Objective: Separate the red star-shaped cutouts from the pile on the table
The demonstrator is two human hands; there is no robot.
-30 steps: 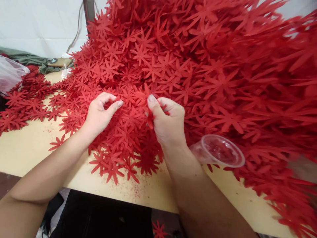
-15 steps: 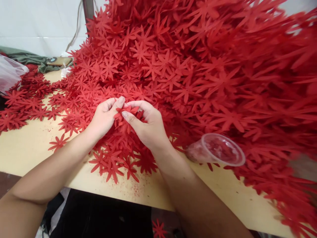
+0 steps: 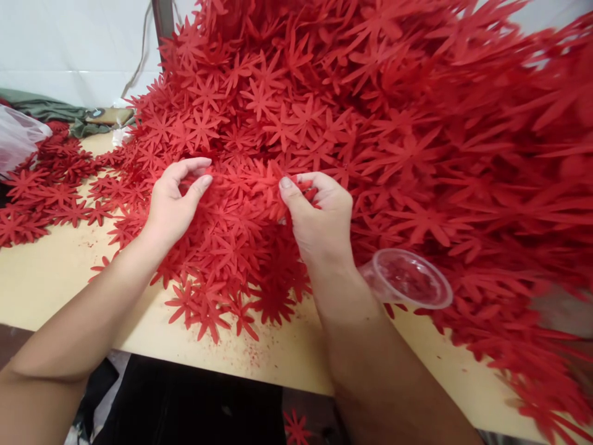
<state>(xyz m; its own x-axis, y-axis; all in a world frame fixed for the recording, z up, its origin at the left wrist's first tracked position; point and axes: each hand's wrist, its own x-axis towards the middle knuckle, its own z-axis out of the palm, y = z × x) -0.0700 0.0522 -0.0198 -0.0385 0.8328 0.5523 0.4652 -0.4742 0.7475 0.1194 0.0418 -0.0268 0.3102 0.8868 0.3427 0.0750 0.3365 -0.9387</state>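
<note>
My left hand (image 3: 176, 198) hovers over the heap of red flower cut-outs (image 3: 222, 241), thumb and forefinger apart with nothing visible between them. To its right, my right hand (image 3: 322, 216) pinches a red flower cut-out (image 3: 274, 175) between thumb and forefinger. That cut-out blends into the same-coloured ones behind it, so its full outline is hard to make out. Each loose piece has several narrow petals spreading from a centre.
A large mound of red flowers (image 3: 370, 123) rises behind my hands and to the right. Beside my right forearm a clear plastic cup (image 3: 412, 279) lies tilted. A clear plastic bag (image 3: 21, 139) sits far left. Red crumbs dot the pale tabletop (image 3: 60, 278).
My hands have drawn apart, the left going left and the right going right. The red flower that was between both hands is now at the right fingertips.
</note>
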